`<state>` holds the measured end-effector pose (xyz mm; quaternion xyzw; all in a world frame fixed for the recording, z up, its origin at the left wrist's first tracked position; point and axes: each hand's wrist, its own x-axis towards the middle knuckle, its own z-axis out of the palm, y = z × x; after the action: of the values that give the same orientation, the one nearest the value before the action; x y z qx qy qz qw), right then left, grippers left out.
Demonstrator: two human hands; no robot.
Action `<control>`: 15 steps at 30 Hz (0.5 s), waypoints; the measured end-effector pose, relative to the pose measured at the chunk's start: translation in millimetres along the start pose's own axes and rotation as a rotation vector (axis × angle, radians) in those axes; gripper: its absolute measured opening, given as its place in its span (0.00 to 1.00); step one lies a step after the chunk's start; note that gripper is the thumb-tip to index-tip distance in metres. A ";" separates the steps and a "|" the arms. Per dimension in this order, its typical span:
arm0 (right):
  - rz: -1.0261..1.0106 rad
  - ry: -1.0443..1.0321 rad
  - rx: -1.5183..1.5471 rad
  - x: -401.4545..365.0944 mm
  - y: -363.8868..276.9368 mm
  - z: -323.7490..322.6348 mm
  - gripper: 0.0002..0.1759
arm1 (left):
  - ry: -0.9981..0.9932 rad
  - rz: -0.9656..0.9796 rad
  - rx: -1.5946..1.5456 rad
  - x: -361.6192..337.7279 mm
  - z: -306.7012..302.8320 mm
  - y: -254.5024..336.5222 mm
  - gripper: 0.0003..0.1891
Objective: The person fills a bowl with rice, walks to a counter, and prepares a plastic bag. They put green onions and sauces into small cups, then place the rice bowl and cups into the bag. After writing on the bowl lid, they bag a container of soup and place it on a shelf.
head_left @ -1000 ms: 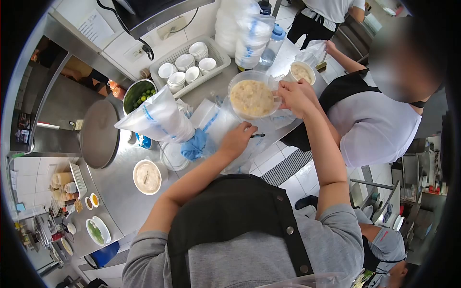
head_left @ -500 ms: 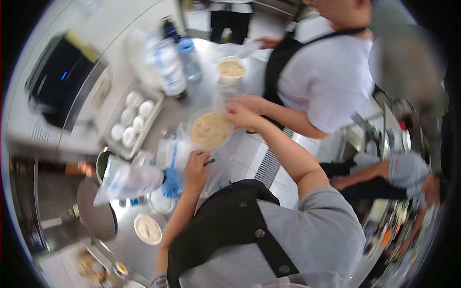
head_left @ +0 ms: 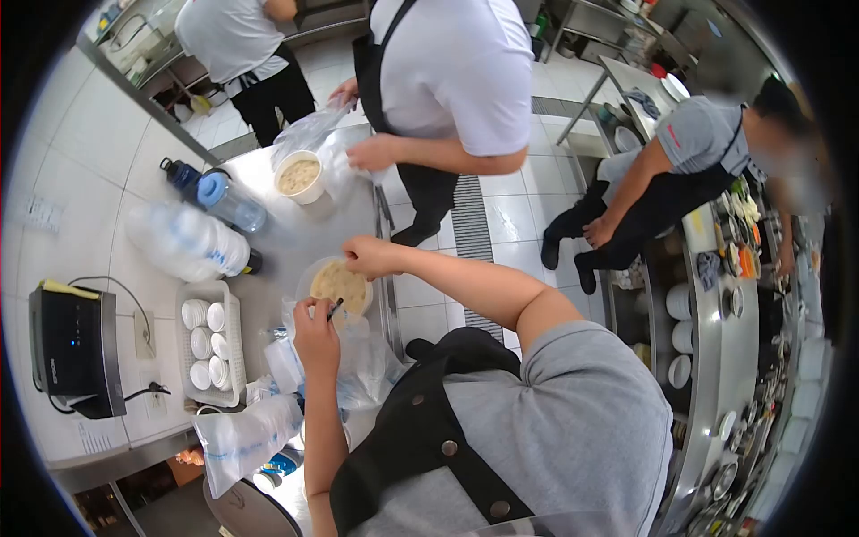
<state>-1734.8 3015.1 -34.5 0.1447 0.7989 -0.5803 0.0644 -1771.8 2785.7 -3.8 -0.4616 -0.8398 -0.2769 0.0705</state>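
A round tub (head_left: 342,288) of pale, lumpy food stands near the edge of the metal table. At its near side my left hand (head_left: 318,333) is closed around a thin black pen-like stick, whose end points toward the tub. The fingers of my right hand (head_left: 371,257) are pinched together on the far rim of the same tub. Clear plastic bags (head_left: 362,362) lie bunched just below the tub, close to my left wrist. Farther up the table, a second tub (head_left: 300,177) of similar food stands beside a co-worker's hands, which hold a clear plastic bag (head_left: 309,132).
Along the wall are a white basket (head_left: 234,345) of white round lids, stacked plastic-wrapped cups (head_left: 201,240), a blue-capped bottle (head_left: 228,201) and a black printer (head_left: 76,349). A co-worker (head_left: 447,80) stands at the table's far edge; another (head_left: 689,152) is by the right-hand counter.
My view has swung, so the table sits farther left. The co-worker's hand beside mine has drawn away toward the second tub and the bag. Both my hands stay at the near tub.
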 end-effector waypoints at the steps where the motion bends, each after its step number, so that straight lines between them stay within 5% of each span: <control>1: 0.011 -0.005 -0.020 -10.9 -10.2 -0.9 0.10 | -0.013 0.007 -0.021 5.0 1.1 2.8 0.18; 9: -0.017 0.093 -0.017 -32.2 15.4 20.5 0.10 | -0.045 0.305 -0.115 21.5 18.0 26.5 0.18; 15: 0.124 0.212 0.168 -46.3 50.3 41.8 0.10 | 0.266 -0.132 -0.020 20.2 23.2 -5.9 0.12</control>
<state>-1678.1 2982.7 -81.0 0.2593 0.7392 -0.6215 0.0031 -1784.9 2810.3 -18.1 -0.3656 -0.8487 -0.3479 0.1581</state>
